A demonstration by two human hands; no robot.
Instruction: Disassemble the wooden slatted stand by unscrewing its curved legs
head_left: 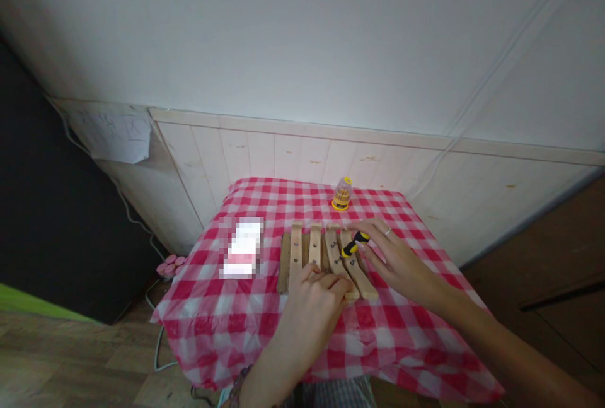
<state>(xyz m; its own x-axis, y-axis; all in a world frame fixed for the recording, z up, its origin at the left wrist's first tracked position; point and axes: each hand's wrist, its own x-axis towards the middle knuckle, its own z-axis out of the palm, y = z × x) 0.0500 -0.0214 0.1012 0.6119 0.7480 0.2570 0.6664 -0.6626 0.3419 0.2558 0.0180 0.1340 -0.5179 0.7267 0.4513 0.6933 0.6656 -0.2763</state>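
- Your right hand (pixel 393 262): fingers clamped on the yellow-and-black screwdriver (pixel 355 244), which slants over the right-side slats, lower end toward near left.
- Your left hand (pixel 321 289): fingers curled, touching the near part of the wooden slatted piece (pixel 296 252); whether they grip it, you cannot tell.
- Wooden slatted piece: lies on the tabletop (pixel 397 345), nearer you than the bit case (pixel 341 197).
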